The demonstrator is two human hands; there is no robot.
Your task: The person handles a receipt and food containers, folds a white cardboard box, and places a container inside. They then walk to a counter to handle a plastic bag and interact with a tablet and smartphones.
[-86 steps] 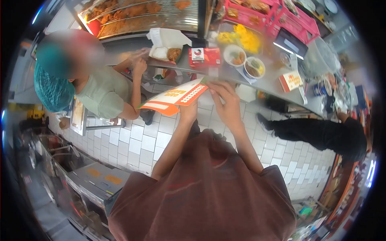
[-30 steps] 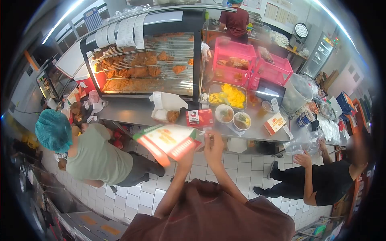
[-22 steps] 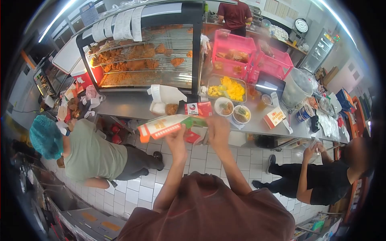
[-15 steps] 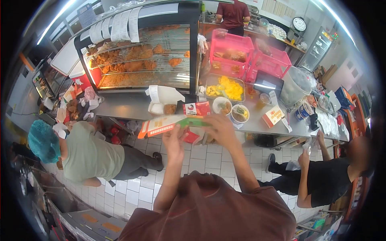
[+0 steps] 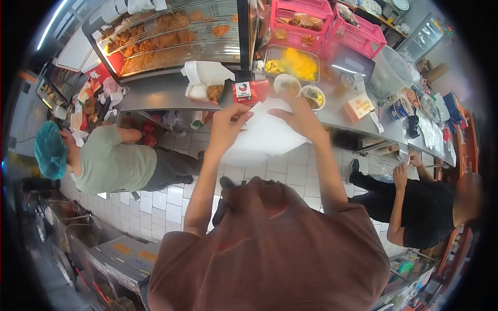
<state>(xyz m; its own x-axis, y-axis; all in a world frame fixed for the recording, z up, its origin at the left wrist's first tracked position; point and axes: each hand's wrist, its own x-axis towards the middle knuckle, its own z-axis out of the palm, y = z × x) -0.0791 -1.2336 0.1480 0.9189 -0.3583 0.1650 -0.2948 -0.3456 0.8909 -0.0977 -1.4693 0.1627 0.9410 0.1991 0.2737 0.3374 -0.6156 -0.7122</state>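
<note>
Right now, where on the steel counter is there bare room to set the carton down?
Bare steel counter lies between the open white box and the wrapper clutter. A smaller gap sits between the bowls and orange box. The middle, around the red box, is crowded.

The cardboard sheet [image 5: 265,139] is a flat, plain white piece with its blank face turned up toward the camera; no print shows on this side. It is unfolded and looks smooth, with straight edges and an angled corner at its 12 o'clock end. It is held in the air, tilted slightly, just above the middle of the view. The left hand [image 5: 225,127] pinches its 10 o'clock edge and the right hand [image 5: 301,118] grips its 1 o'clock edge, covering part of it.
</note>
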